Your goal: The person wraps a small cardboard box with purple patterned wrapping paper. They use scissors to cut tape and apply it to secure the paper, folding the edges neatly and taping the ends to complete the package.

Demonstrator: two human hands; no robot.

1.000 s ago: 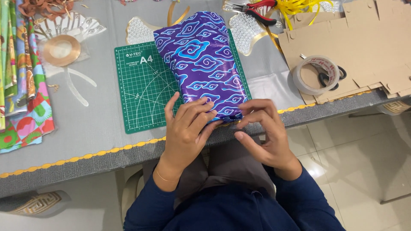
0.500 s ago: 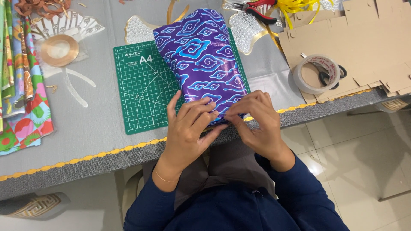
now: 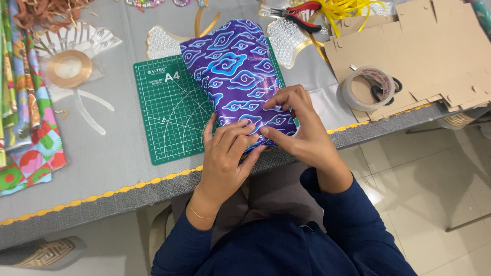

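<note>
Purple-blue cloud-patterned wrapped package (image 3: 235, 82) — oblong — lies on the green mat (image 3: 169, 117).

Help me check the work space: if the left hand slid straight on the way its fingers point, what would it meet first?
The left hand points up-right, already resting on the purple wrapped parcel; it would likely run along that wrapping first, or brush the right hand.

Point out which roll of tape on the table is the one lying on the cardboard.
The clear roll of tape, right of the purple parcel, lies on the flat cardboard with black scissor handles inside its ring. The gold roll sits far left on the grey tablecloth.
</note>
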